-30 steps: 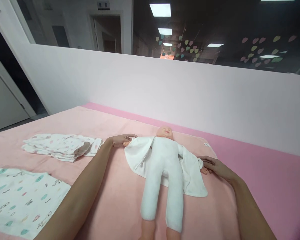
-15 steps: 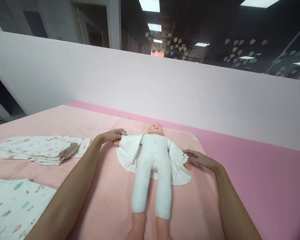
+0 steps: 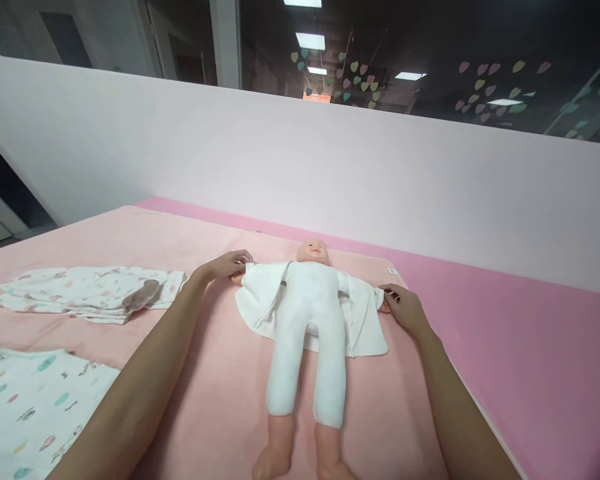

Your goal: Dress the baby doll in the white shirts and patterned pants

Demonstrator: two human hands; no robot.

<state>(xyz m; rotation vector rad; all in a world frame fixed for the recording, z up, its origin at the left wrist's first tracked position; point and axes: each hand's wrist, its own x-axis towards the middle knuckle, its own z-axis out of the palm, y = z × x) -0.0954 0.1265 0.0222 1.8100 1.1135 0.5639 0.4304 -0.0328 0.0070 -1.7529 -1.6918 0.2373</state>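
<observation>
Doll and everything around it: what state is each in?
Doll: on its back, arms spread, feet bare.
White jacket: sleeves on the doll's arms, front open.
Left hand: fingers curled at one cuff, grip unclear.
Right hand: likewise, at the other cuff.
Patterned clothes: folded.
Spotted cloth: spread, partly out of frame.
Pink blanket: spread beneath the doll.
Ceiling lights: lit.

Mid-frame, a doll (image 3: 307, 287) lies face up on a pink cloth (image 3: 220, 400) in an open white jacket (image 3: 263, 287). The left hand (image 3: 225, 265) is at one cuff, left of centre; the right hand (image 3: 405, 307) at another, right of centre. Folded patterned fabric (image 3: 75, 290) lies at left, a patterned cloth (image 3: 35, 407) lower left.
</observation>
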